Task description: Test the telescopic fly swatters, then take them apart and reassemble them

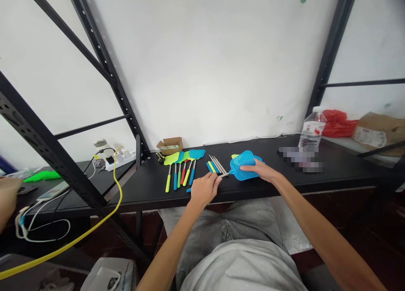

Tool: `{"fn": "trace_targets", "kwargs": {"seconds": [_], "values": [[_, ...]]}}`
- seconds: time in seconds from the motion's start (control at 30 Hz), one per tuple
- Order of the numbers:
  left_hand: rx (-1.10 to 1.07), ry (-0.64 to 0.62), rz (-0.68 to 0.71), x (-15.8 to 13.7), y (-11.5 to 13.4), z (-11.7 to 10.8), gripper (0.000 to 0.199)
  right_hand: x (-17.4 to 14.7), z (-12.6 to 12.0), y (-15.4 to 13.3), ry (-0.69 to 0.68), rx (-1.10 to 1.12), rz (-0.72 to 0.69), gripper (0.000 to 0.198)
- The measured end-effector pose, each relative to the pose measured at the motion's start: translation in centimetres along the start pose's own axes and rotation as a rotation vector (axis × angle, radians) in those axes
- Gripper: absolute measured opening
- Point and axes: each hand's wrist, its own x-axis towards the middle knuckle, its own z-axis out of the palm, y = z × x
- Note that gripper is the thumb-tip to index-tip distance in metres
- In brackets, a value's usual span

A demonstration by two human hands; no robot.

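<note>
A blue fly swatter (242,158) is held between both hands above the black tabletop, its mesh head tilted to the right. My left hand (204,189) is closed around its shaft at the handle end, where a blue tip pokes out left of the fist. My right hand (261,169) pinches the mesh head, thumb lying across it. Partly hidden behind that head are yellow-green and blue pieces. Close by lie loose blue and yellow handles (211,167) and several thin grey rods (217,163). Left of these, several colourful fly swatters (183,168) rest in a row.
A small open cardboard box (171,145) stands behind the row. To the right are a clear bottle (311,130), a blurred-out patch and a red plastic bag (338,123). Black shelf posts (110,71) flank me. A yellow cable (117,202) hangs at left, near another person's blurred arm.
</note>
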Motion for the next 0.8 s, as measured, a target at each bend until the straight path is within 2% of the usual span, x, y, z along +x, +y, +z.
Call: {"fn": "trace_targets", "kwargs": {"seconds": [0.3, 0.5, 0.6, 0.8], "values": [[-0.004, -0.028, 0.003, 0.06, -0.23, 0.06, 0.041, 0.17, 0.6, 0.16, -0.003, 0.013, -0.006, 0.059], [-0.003, -0.047, 0.001, 0.03, -0.21, -0.17, 0.035, 0.25, 0.96, 0.13, -0.017, -0.049, -0.006, 0.048], [0.001, -0.05, 0.004, -0.03, -0.21, -0.26, 0.035, 0.15, 0.98, 0.23, -0.021, -0.066, -0.018, 0.049], [-0.029, -0.045, 0.041, 0.05, -0.21, -0.1, 0.038, -0.17, 0.68, 0.36, -0.008, 0.019, -0.017, 0.055]]}}
